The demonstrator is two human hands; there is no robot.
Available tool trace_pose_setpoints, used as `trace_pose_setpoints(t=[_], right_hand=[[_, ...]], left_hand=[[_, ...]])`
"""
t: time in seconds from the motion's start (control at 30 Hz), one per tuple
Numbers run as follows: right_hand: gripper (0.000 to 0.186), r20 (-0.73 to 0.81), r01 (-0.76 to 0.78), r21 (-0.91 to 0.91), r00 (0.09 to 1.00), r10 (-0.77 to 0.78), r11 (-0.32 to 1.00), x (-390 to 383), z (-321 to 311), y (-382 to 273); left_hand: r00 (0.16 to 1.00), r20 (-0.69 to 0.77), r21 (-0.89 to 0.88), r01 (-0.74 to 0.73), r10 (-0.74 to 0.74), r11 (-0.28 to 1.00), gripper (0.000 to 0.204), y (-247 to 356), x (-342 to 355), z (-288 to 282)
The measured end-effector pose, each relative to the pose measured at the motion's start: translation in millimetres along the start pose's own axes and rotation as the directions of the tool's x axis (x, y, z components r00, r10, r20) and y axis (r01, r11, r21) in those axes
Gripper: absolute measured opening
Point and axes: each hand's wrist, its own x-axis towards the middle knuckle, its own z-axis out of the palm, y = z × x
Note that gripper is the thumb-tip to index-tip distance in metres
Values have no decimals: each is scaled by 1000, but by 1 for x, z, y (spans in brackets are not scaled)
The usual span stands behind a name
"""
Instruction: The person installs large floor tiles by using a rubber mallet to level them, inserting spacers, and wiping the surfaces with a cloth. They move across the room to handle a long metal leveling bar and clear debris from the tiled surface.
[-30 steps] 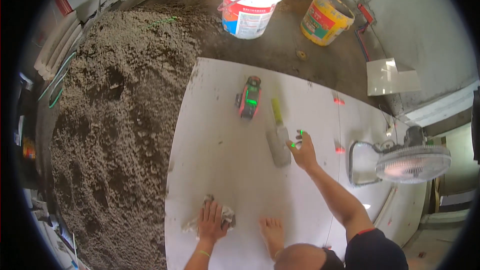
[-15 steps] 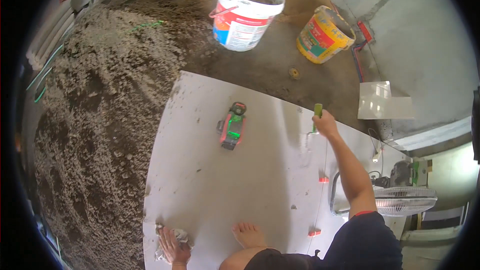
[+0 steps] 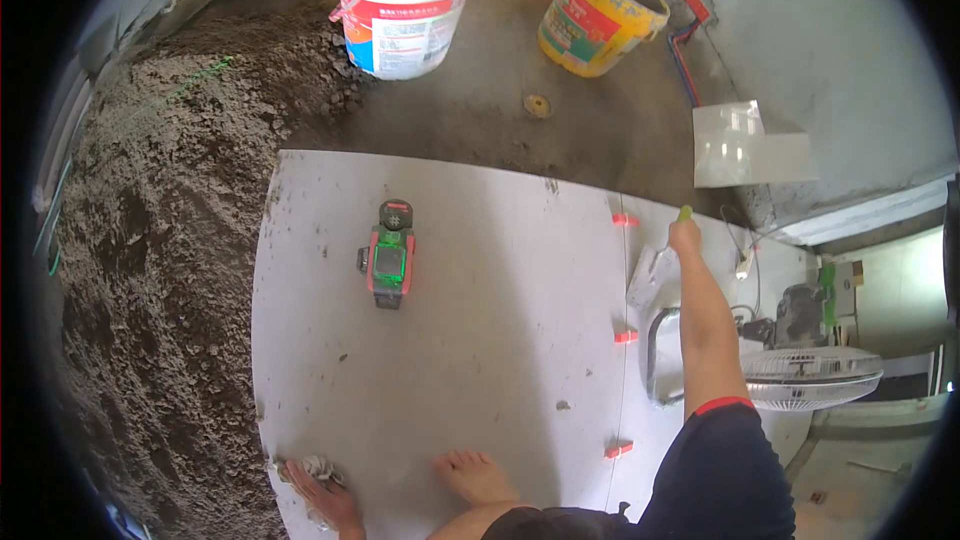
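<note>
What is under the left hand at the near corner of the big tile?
A crumpled whitish rag lies under the left hand, pressed on the large pale tile near its corner by the loose mortar bed. The hand covers part of the rag and the tile surface beneath it.

A large pale tile (image 3: pixel 480 340) covers the floor, a laser level (image 3: pixel 388 254) standing near its centre. Red spacers (image 3: pixel 624 336) mark its three-o'clock joint. Loose mortar bed (image 3: pixel 150 270) lies at nine o'clock; two buckets (image 3: pixel 408 10) stand on bare concrete at twelve.
</note>
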Motion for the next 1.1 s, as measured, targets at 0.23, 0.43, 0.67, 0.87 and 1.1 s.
trace_pose_setpoints(t=[0.23, 0.43, 0.67, 0.87, 1.1], right_hand=[[43, -258, 500, 312, 863, -434, 808, -118, 2, -52], [60, 495, 37, 834, 393, -775, 551, -377, -31, -102], [49, 836, -647, 513, 227, -500, 564, -420, -25, -70], [53, 302, 742, 531, 286, -910, 409, -450, -22, 90], [78, 515, 942, 145, 190, -836, 303, -337, 67, 49]], left_hand=[[967, 62, -359, 251, -246, 899, 54, 101, 77, -29], [910, 358, -798, 414, -209, 438, 35, 238, 93, -45], [712, 675, -734, 624, 194, 268, 49, 281, 46, -15], [794, 550, -750, 334, 258, 571, 50, 231, 8, 8], [943, 305, -560, 68, 129, 826, 47, 166, 33, -11]])
